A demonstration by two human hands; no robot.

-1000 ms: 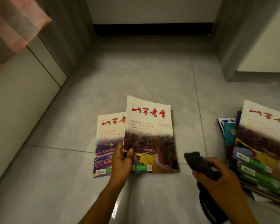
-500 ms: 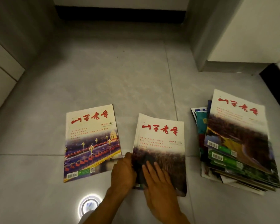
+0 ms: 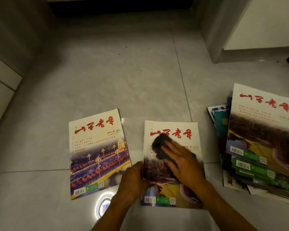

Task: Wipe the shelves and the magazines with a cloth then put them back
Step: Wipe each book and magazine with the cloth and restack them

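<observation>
On the grey floor (image 3: 107, 80), under the right hand (image 3: 182, 162), a magazine (image 3: 172, 194) lies flat, its long axis running away from the person, title at the far end. That grip presses a dark cloth (image 3: 160, 147) on the cover with straight fingers. The left hand (image 3: 133, 180) pinches the magazine's left edge. A second magazine (image 3: 97, 154) lies just left of it, a stack (image 3: 260, 147) well right.

We press a dark grey cloth (image 3: 162, 147) with our flat right hand (image 3: 182, 161) onto the red-titled glossy magazine (image 3: 173, 189), our left hand (image 3: 133, 179) gripping its left edge.
</observation>
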